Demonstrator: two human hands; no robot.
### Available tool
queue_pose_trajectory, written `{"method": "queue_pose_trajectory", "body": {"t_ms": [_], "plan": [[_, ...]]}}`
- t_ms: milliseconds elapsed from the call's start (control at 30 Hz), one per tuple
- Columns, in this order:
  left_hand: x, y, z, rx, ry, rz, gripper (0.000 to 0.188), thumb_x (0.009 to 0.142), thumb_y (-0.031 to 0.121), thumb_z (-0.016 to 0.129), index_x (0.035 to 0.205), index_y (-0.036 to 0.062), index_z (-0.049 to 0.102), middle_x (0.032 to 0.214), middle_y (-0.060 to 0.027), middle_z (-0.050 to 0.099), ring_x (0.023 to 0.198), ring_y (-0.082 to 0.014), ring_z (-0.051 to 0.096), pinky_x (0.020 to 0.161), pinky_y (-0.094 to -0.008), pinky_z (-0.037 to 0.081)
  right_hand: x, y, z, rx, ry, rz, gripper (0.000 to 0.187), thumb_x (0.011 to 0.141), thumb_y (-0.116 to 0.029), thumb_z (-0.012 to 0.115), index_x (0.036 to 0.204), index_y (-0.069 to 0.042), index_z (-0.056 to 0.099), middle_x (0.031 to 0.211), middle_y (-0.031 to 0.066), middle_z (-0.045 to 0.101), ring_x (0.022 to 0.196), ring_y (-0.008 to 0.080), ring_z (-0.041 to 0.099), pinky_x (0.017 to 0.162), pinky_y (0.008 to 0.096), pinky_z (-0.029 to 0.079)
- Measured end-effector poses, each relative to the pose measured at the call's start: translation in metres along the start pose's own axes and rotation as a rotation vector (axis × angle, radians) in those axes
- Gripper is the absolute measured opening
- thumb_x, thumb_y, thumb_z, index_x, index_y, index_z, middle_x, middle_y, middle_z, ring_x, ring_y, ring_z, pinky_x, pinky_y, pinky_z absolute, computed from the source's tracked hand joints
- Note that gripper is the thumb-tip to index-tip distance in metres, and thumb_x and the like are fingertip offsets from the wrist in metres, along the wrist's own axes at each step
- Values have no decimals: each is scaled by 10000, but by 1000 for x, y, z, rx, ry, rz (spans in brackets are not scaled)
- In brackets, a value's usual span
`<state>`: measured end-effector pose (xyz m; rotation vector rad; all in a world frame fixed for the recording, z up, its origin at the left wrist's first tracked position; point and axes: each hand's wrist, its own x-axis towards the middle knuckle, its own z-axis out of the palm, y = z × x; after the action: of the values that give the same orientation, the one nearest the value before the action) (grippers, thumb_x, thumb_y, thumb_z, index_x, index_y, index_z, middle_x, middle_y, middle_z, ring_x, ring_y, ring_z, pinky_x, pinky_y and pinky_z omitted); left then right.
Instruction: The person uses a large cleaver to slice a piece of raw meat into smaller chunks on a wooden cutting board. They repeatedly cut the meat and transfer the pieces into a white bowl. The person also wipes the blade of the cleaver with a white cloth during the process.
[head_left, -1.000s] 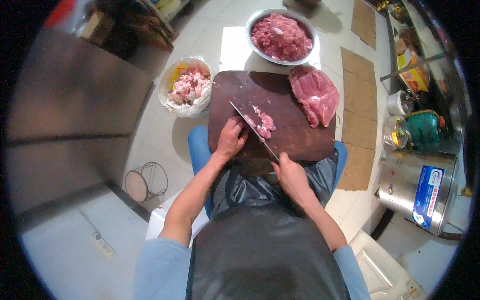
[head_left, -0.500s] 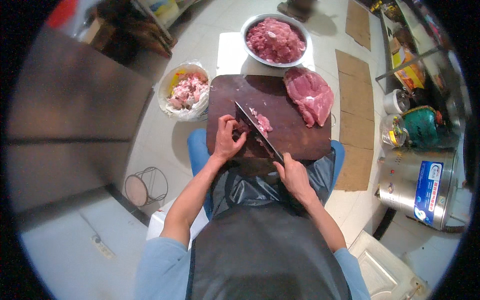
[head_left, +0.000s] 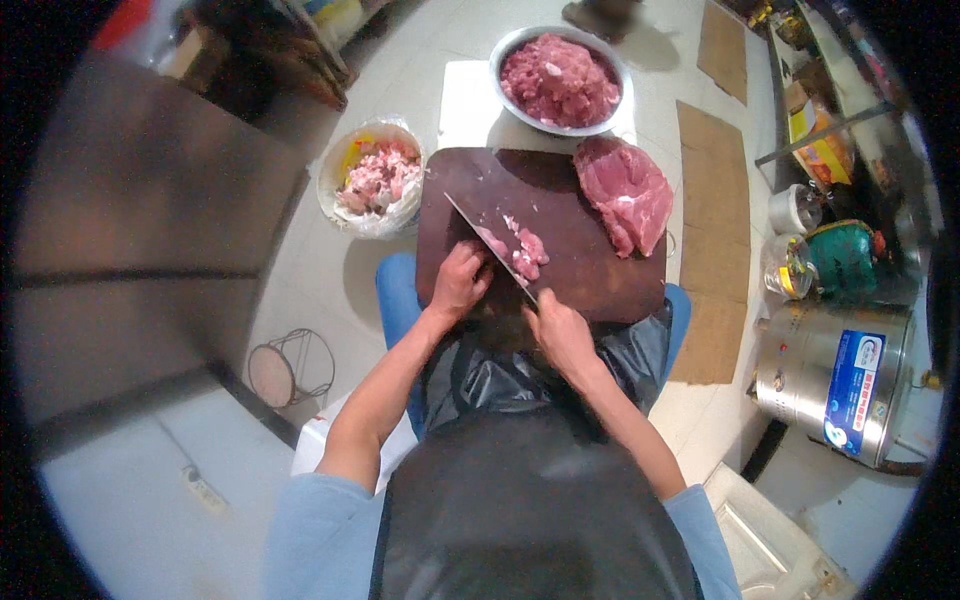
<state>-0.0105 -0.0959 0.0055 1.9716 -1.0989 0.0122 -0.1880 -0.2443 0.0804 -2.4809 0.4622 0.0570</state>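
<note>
Above the tiled floor [head_left: 400, 75], one chopping board [head_left: 610, 285] bears one meat slab [head_left: 626, 190] and small pieces [head_left: 530, 258]. Right hand [head_left: 562, 333]: fingers gripping one knife [head_left: 486, 241] there; left hand [head_left: 460, 284]: fingers curled, hold unclear. Nearby: one metal bowl [head_left: 496, 82], one bucket [head_left: 327, 190].

A food-preparation room, either a kitchen or a food shop's back room, is marked out by raw meat [head_left: 625, 195] on a broad cutting board [head_left: 600, 285], a metal bowl [head_left: 560, 131] heaped with meat pieces [head_left: 555, 85], a lined scrap bucket [head_left: 328, 195], packed shelves [head_left: 825, 133], a stainless-steel drum [head_left: 800, 375] and cardboard sheets [head_left: 712, 250] across a pale tiled floor [head_left: 440, 40].
</note>
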Motion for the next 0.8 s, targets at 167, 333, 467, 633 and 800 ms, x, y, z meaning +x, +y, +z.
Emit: {"method": "queue_pose_trajectory", "body": {"t_ms": [167, 333, 467, 633, 800], "plan": [[1, 6, -10, 67, -63, 8, 270, 809, 29, 757, 1066, 14, 672, 1148, -155, 659, 1104, -389, 626, 967, -461, 535, 26, -1, 2, 56, 35, -10, 318, 1006, -262, 678, 1030, 6, 510, 795, 290, 701, 745, 504, 701, 636, 584, 565], [-7, 9, -7, 40, 57, -85, 302, 804, 50, 768, 1063, 12, 617, 1149, -161, 598, 1066, -369, 633, 903, -438, 561, -24, 24, -12, 50, -10, 35, 322, 1016, -280, 673, 1023, -2, 512, 779, 295, 686, 750, 513, 688, 635, 595, 542], [-4, 9, -8, 11, 93, -112, 350, 791, 38, 760, 1100, 1, 601, 1195, -173, 572, 1059, -376, 639, 874, -437, 568, -42, 20, -23, 63, -15, 64, 324, 1016, -274, 679, 1014, 1, 507, 803, 285, 690, 754, 502, 688, 625, 575, 544], [-11, -2, -4, 9, 40, -48, 329, 791, -9, 722, 1110, -8, 640, 1203, -187, 615, 1074, -400, 632, 900, -449, 559, -51, 5, -28, 50, 13, 11, 317, 1005, -263, 695, 1007, -4, 512, 804, 272, 688, 749, 488, 692, 617, 558, 550], [-11, 1, -4, 4, 29, -25, 305, 792, -16, 716, 1094, 2, 677, 1163, -166, 662, 1091, -386, 638, 919, -449, 551, -46, 0, -24, 22, -80, 60, 315, 1012, -264, 680, 1014, 6, 517, 788, 286, 689, 751, 488, 704, 632, 554, 570]]}}
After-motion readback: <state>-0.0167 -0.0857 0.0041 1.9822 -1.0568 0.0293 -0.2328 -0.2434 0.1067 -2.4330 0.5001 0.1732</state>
